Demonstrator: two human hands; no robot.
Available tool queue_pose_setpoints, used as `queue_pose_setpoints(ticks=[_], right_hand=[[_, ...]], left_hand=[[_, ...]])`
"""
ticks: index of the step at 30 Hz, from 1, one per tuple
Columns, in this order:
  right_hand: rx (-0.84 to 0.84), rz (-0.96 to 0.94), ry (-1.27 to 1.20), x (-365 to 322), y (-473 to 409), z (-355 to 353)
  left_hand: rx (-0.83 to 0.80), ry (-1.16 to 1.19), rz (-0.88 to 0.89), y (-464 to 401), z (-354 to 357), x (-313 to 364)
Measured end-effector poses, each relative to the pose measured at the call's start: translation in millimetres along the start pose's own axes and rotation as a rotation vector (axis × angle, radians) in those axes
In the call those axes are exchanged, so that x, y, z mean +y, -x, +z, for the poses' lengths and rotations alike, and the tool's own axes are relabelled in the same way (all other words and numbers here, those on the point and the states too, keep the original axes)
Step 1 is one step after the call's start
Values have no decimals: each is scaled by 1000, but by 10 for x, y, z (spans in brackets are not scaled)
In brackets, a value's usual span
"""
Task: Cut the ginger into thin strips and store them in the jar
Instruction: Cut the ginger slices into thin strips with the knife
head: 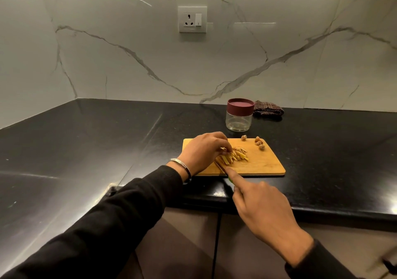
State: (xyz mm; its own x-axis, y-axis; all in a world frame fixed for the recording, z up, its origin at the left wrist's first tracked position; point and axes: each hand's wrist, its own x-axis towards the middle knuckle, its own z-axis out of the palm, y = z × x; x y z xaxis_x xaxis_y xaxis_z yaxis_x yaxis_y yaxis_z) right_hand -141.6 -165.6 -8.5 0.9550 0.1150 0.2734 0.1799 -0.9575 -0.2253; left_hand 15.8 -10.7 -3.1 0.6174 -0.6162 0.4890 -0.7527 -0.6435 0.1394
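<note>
The left hand (202, 150) lies curled over the near-left end of the ginger strips (233, 157), its fingertips pinching and steadying the uncut pieces on the cutting board (264, 162). The right hand (262, 205) grips a knife (222, 168), forefinger stretched along the spine; the green handle barely shows under the palm, and the blade runs away from that hand toward the left hand's fingers. The strips fan out just right of the left hand, their long axes roughly in line with the blade, so the next cut seems to turn on the blade landing just beside those fingertips. The jar (239, 115) stands on the desk (86, 150) beyond both hands, lid on, nearer the right hand. Peel scraps (258, 143) lie at the board's far edge.
</note>
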Motion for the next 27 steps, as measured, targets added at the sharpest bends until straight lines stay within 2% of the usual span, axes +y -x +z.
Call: queue_pose_setpoints(ticks=[16,22,27], right_hand=[[14,-1,-37,-1,-16,29],[8,-5,-32,6,-14,36],[-20,-16,21,24,-40,4]], left_hand=[[-70,115,-32,-56,-66,-43],[29,130,-58,-53,-74,-79],[107,119,-147,73,-182,-245]])
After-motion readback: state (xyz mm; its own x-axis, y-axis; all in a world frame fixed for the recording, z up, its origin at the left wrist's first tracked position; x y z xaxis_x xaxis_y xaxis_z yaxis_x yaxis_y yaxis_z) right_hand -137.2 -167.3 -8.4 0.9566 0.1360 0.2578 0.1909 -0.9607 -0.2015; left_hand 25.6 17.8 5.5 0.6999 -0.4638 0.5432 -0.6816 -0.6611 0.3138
